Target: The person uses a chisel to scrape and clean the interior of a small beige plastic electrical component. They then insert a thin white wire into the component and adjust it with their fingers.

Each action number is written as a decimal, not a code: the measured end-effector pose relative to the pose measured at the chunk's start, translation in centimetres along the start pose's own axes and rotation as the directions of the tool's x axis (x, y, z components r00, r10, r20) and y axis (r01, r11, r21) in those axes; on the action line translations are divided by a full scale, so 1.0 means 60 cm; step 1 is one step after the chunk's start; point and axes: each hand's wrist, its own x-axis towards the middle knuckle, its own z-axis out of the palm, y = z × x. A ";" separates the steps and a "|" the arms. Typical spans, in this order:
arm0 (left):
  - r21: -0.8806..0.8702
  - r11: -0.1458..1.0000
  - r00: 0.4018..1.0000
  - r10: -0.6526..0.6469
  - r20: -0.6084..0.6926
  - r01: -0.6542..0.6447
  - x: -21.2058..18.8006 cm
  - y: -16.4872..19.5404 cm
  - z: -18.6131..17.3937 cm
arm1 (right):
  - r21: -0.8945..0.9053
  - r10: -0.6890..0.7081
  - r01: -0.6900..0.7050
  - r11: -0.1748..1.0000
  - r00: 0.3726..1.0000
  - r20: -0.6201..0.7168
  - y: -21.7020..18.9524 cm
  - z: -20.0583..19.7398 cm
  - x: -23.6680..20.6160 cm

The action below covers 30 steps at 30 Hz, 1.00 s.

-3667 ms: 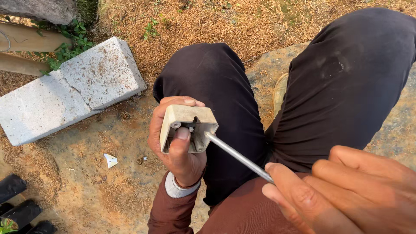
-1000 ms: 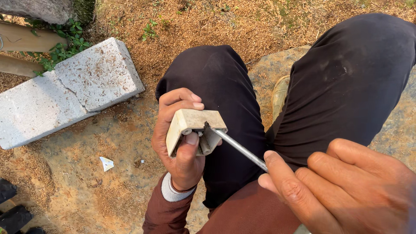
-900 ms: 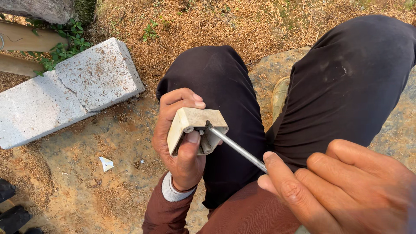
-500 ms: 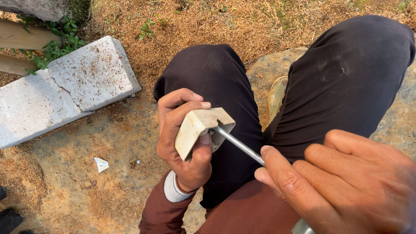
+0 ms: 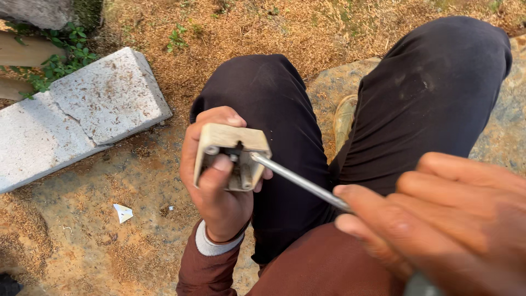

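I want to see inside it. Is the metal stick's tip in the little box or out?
In: the screwdriver shaft ends inside the open-backed box.

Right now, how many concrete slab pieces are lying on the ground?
2. One larger grey slab piece lies at upper left by the dry grass; a second piece sits against its left side, across a crack, running off the frame's left edge. More may lie out of view.

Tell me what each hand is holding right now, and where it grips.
Left hand clasps the small beige block around its sides, thumb on its face. Right hand holds the metal rod at its near end.
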 end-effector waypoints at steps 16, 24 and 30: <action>-0.812 0.502 0.941 -0.299 0.160 0.297 0.004 0.051 0.073 | 0.596 0.329 -0.016 0.803 0.845 -0.421 0.033 0.105 0.038; -0.823 0.447 0.922 -0.320 0.218 0.350 -0.007 0.030 0.087 | 0.506 0.233 0.074 0.860 0.823 -0.518 0.032 0.103 0.045; -0.678 0.655 0.932 -0.338 0.133 0.334 -0.004 0.032 0.117 | 0.430 0.128 0.157 0.889 0.817 -0.562 0.048 0.117 0.033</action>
